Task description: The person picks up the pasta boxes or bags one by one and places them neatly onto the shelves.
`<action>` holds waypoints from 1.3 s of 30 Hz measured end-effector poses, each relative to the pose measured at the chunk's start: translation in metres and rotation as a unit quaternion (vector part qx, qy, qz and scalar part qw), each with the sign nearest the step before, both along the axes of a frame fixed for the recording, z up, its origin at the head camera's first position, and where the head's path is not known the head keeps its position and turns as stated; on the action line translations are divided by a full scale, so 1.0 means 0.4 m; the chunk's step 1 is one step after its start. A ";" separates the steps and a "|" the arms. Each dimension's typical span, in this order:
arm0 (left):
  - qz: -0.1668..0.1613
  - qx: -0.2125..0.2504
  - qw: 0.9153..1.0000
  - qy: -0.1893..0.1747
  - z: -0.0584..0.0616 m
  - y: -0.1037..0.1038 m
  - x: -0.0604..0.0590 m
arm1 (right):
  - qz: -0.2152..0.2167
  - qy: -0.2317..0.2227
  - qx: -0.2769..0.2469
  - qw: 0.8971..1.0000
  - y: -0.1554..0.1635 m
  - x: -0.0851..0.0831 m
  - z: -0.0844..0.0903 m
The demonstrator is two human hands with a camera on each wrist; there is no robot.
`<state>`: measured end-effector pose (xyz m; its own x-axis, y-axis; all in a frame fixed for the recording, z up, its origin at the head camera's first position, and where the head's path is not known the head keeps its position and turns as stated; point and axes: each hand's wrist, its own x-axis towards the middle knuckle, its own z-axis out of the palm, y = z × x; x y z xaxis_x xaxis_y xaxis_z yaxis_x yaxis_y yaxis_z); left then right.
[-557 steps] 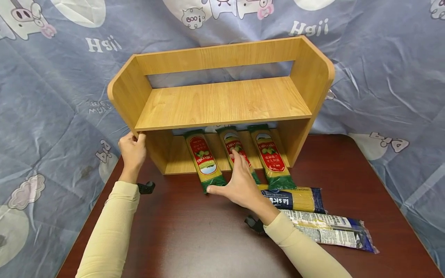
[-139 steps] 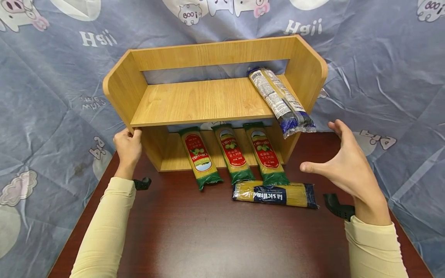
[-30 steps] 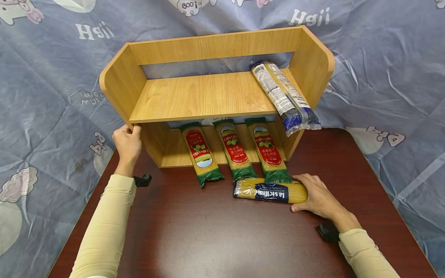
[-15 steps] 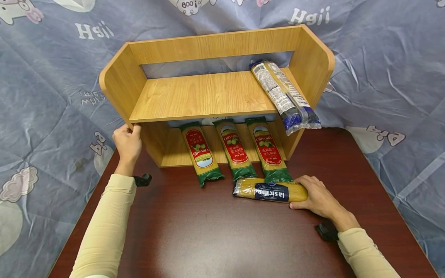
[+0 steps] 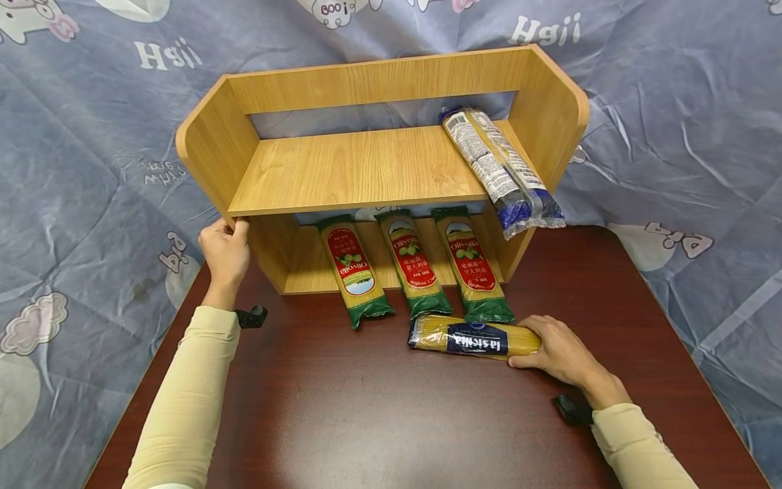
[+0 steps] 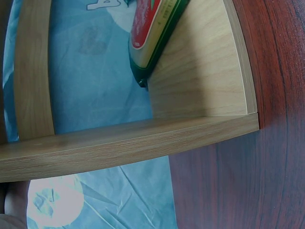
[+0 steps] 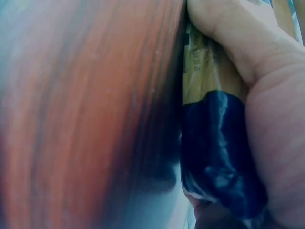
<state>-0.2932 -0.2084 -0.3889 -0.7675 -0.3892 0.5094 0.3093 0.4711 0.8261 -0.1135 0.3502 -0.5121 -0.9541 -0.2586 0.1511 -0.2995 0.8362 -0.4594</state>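
Makeshift staging: cartoon-print backdrop cloth behind table

Pack: clear-wrapped yellow spaghetti packet, dark blue label band
Pose: flat, lengthwise left to right
Place: dark red table, right end gripped

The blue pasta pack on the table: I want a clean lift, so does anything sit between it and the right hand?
No. The right hand already grips the blue pack at its right end; the wrist view shows fingers wrapped round it. The nearest green pack lies just behind, perhaps touching.
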 end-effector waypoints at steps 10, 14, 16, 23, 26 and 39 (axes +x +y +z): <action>0.002 -0.006 1.000 0.000 0.002 -0.003 -0.001 | 0.002 0.005 -0.015 1.000 -0.005 0.008 -0.002; 0.006 -0.007 1.000 -0.002 0.001 -0.003 -0.001 | 0.000 -0.002 -0.027 1.000 -0.006 0.011 -0.001; 0.006 -0.008 1.000 -0.001 0.000 -0.003 -0.001 | -0.003 -0.006 -0.031 0.999 -0.007 0.014 0.001; 0.008 -0.013 1.000 0.002 -0.001 -0.001 -0.003 | -0.018 -0.012 -0.039 0.999 -0.012 0.030 0.005; 0.010 -0.015 1.000 0.002 -0.001 0.000 -0.003 | -0.024 -0.017 -0.043 0.999 -0.014 0.037 0.005; 0.010 -0.012 1.000 0.008 -0.006 -0.001 -0.005 | -0.044 -0.046 -0.063 0.996 -0.022 0.062 0.025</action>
<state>-0.2954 -0.2090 -0.3912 -0.7515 -0.3921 0.5305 0.3121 0.4973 0.8095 -0.0886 0.3412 -0.5021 -0.9836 -0.1580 0.0876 -0.1791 0.7909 -0.5852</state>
